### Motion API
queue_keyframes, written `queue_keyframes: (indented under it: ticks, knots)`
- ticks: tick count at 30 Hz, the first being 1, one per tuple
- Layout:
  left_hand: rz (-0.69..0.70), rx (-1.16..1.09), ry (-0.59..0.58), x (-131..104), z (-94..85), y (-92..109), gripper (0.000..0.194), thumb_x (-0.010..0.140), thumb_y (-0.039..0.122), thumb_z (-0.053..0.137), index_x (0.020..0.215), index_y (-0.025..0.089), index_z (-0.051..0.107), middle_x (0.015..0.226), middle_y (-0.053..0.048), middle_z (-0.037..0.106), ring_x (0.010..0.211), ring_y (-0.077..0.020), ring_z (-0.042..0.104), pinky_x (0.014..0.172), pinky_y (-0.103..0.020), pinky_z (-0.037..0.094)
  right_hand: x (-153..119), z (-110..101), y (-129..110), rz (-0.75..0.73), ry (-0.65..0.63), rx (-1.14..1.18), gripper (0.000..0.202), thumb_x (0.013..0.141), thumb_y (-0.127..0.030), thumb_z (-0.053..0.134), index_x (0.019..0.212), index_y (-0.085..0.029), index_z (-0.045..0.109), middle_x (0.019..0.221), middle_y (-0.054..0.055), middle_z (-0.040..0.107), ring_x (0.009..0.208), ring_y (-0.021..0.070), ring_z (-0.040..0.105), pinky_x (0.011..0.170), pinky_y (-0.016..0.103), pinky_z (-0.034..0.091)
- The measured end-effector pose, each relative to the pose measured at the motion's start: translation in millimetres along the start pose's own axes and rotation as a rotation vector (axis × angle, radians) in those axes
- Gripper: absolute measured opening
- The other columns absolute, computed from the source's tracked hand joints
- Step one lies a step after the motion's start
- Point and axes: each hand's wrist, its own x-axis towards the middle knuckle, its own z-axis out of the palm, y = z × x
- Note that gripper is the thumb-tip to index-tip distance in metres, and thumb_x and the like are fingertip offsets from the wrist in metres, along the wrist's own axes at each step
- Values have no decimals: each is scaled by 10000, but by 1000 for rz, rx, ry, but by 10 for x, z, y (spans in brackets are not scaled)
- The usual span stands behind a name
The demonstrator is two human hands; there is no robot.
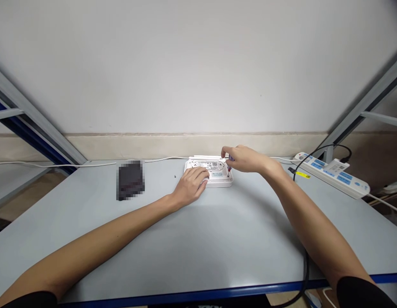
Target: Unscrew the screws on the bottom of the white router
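Observation:
A white router-like box (219,180) with vent holes and printed labels lies flat near the back of the table. My left hand (191,183) rests on its left part, palm down with the fingers laid out over the top. Above the box's right side, my right hand (241,158) is closed around a small screwdriver (230,166). The screwdriver stands nearly upright, its red lower end at the box's right corner. My fingers cover much of its handle. Left of the box, a tiny dark piece (175,176), perhaps a screw, lies on the table.
A white power strip (333,173) with a plugged-in adapter and black cable (313,150) lies at the right. A pixelated dark object (130,179) is on the left. White cable (89,165) runs along the wall; metal frame posts (41,111) rise at both sides.

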Motion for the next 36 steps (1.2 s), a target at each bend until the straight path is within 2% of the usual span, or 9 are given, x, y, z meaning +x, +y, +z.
queue_keyframes:
  ticks: [7,11,14,17,21,28,31,36]
  knots:
    - [2,4,8,-6,6,-8,249,943,198,398,1128,188,563,1178,-80,616,1156,-221,530,980,-383,400,12,-9,-18,28,11,-19,180,911,-229,409,995,-208,568,812,46,714,807,184,592,590,244,347]
    - [7,10,6,-7,9,-11,242,942,194,402,1122,186,563,1179,-78,615,1151,-218,532,979,-383,399,-8,-25,-36,45,26,-66,359,961,-320,317,786,-171,593,771,90,687,667,168,589,556,262,331]
    - [6,9,7,1,3,-3,241,940,194,400,1118,191,563,1169,-77,620,1145,-222,536,976,-384,399,-8,-26,-16,44,-10,-74,427,964,-286,276,727,-151,604,685,91,662,561,149,570,554,271,332]
    - [8,6,-3,13,-3,7,241,940,201,400,1116,194,563,1161,-78,622,1138,-226,540,968,-387,401,6,-23,18,12,17,-114,350,924,-217,329,745,-153,624,689,92,670,641,179,597,571,275,331]
    - [10,0,-3,21,0,12,242,938,208,404,1119,196,563,1164,-79,622,1149,-232,535,973,-397,395,7,-41,28,5,28,-90,243,883,-192,404,882,-178,646,827,80,716,786,204,613,615,267,353]
    - [6,3,4,7,2,-5,238,945,213,396,1119,193,558,1172,-82,620,1152,-234,534,974,-395,395,-23,-72,-25,14,-23,-9,325,790,-111,461,1061,-203,616,847,44,742,949,219,601,650,248,378]
    - [10,5,2,4,-3,-13,231,945,210,402,1114,191,558,1172,-79,622,1150,-228,535,969,-390,400,-22,-67,-30,20,-32,6,330,784,-111,464,1065,-202,611,842,44,740,926,213,607,630,244,378]
    - [5,-2,10,2,-6,-8,244,937,213,409,1119,193,571,1171,-81,624,1142,-222,544,970,-392,414,-29,-65,-40,33,-10,37,215,882,-192,403,957,-190,605,799,38,721,700,157,610,586,246,359]
